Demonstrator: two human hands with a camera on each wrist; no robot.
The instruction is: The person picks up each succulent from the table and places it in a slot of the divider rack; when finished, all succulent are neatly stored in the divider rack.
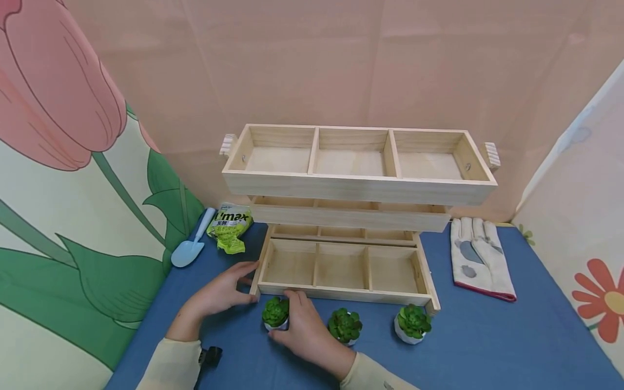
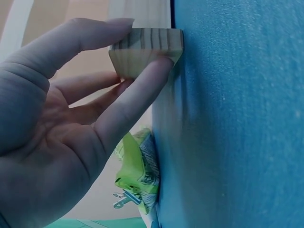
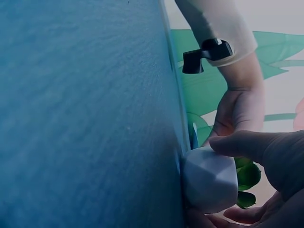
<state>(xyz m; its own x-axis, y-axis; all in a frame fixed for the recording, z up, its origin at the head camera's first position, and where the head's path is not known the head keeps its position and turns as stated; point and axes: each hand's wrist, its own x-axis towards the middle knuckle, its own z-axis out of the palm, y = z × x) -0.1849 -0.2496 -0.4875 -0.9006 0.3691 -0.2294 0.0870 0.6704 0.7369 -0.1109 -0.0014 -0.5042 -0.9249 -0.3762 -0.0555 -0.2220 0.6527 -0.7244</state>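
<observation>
A tiered wooden planter stand [image 1: 341, 293] sits on the blue table, its trays split into compartments. My left hand [image 1: 221, 292] is at its front left corner; up close, thumb and fingers pinch the end of a wooden rail [image 2: 147, 45]. With the right hand [image 1: 308, 331] I grip the leftmost potted succulent [image 1: 275, 311]; thumb and fingers lie around its white faceted pot [image 3: 210, 180], which stands on the cloth. Two more potted succulents, one in the middle [image 1: 345, 326] and one at the right [image 1: 412, 323], stand before the stand.
A light blue trowel [image 1: 187, 252] and a green-yellow bag [image 1: 230, 227] lie left of the stand; a clip [image 2: 122, 199] shows by the bag. White gardening gloves [image 1: 480, 260] with red hems lie to the right. The upper trays [image 1: 361, 187] overhang the lowest ones.
</observation>
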